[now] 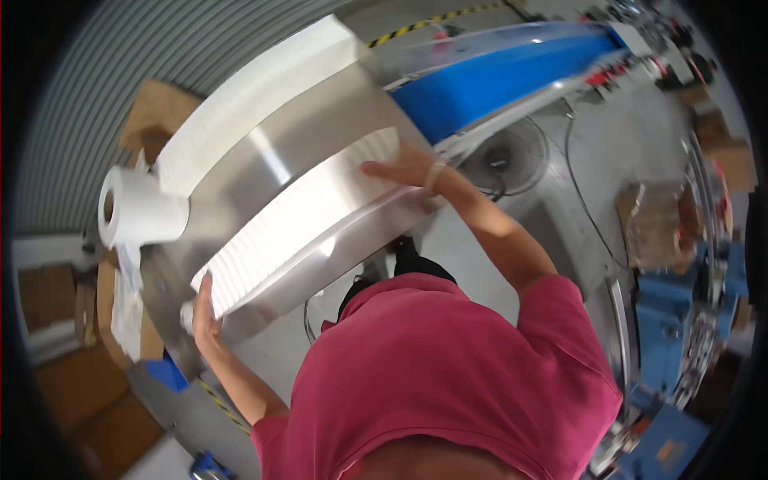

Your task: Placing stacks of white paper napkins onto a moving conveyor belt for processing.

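Note:
On the steel table [336,104] in front of me lies a long row of thin white pieces [296,216], pressed side by side like folded paper or tissue; their exact kind is unclear. My left hand [206,318] is at the row's left end, its fingers up against the end face. At the other end my right hand [408,166] reaches over the row, with one finger stretched along its near side. Between them the two hands hold the row by its ends. A second, similar white row [264,84] runs along the table's far edge.
A large white paper roll [148,208] sits at the table's left end, near cardboard boxes [160,112]. A blue conveyor belt [504,80] extends from the table's right side. Below it stands a round floor fan [504,160]. An open carton [660,220] is further right.

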Demonstrator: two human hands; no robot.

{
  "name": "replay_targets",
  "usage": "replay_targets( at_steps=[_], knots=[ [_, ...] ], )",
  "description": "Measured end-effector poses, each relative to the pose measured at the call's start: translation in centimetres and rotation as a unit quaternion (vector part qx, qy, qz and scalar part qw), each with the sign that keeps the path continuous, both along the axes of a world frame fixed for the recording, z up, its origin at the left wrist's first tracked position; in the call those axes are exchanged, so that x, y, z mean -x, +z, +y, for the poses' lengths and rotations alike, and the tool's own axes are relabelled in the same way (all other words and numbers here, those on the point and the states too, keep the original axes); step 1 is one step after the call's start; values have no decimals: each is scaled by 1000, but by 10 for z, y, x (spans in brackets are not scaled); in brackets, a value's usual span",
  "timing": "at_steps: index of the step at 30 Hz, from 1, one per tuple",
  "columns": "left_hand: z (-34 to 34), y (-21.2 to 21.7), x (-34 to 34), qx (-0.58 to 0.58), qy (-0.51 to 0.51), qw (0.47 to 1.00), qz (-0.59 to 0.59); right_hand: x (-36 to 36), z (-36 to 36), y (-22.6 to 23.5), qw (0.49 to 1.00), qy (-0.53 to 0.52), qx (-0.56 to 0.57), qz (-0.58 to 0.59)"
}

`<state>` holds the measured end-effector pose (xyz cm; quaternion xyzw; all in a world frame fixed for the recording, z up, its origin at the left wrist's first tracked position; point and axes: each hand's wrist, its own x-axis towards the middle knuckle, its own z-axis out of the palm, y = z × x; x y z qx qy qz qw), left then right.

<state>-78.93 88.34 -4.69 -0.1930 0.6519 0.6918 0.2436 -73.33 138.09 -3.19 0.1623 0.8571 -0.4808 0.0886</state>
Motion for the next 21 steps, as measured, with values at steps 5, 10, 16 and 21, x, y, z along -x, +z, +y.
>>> replay_targets(
  at_steps=[5, 10, 16, 21],
  knots=[
    [14, 13, -7, 87, -14, 996, 13, 5, 8, -13, 996, 80, -26, -32],
    [28, 26, -6, 100, -6, 995, 12, 18, 15, -18, 998, -12, -55, -3],
    [36, 35, -19, 123, -1, 992, 32, 17, 19, -4, 983, -94, 156, -27],
    [29, 28, -21, 134, 8, 989, 55, 34, 49, -56, 983, -65, 173, -17]
  ],
)
